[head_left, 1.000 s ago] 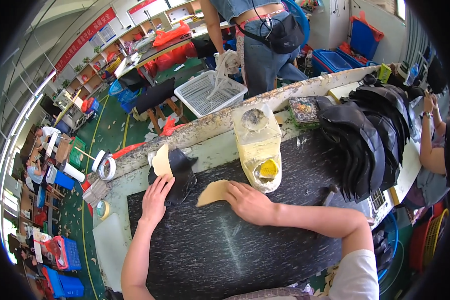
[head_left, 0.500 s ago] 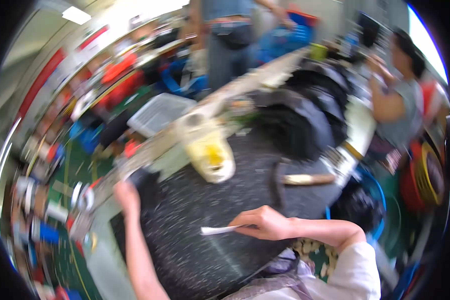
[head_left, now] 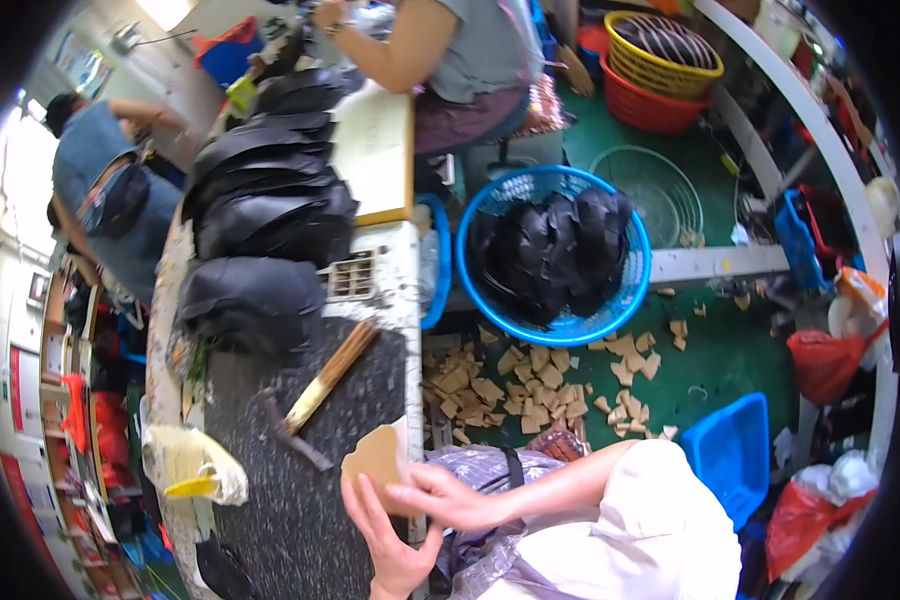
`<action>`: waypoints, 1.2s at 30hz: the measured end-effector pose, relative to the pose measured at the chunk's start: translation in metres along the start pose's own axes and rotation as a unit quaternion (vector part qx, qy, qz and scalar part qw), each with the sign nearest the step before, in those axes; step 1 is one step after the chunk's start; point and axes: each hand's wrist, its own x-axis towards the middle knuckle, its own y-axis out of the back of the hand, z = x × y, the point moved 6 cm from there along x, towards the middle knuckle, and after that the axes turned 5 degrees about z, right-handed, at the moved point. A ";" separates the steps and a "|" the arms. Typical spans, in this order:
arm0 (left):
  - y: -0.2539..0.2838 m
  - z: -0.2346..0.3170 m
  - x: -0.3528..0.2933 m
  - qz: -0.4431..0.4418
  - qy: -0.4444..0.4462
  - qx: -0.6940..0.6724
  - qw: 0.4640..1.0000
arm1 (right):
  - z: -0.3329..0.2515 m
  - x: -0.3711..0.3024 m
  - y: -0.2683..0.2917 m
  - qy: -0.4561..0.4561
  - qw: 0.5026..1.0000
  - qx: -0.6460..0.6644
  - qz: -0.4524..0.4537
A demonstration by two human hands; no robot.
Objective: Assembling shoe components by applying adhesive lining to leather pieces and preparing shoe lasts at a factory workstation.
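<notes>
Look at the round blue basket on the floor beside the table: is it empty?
No. The blue basket is filled with a heap of black pieces that reaches nearly up to its rim.
</notes>
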 end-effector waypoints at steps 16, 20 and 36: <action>-0.029 -0.022 0.025 -0.110 -0.035 0.283 0.952 | 0.071 0.288 0.398 0.067 0.905 -0.146 0.393; -0.029 -0.023 0.026 -0.097 -0.019 0.266 0.959 | 0.108 0.357 0.440 0.032 0.798 -0.440 0.412; -0.016 -0.032 0.018 -0.092 0.013 0.272 0.958 | 0.127 0.219 0.433 0.143 0.832 -0.520 0.130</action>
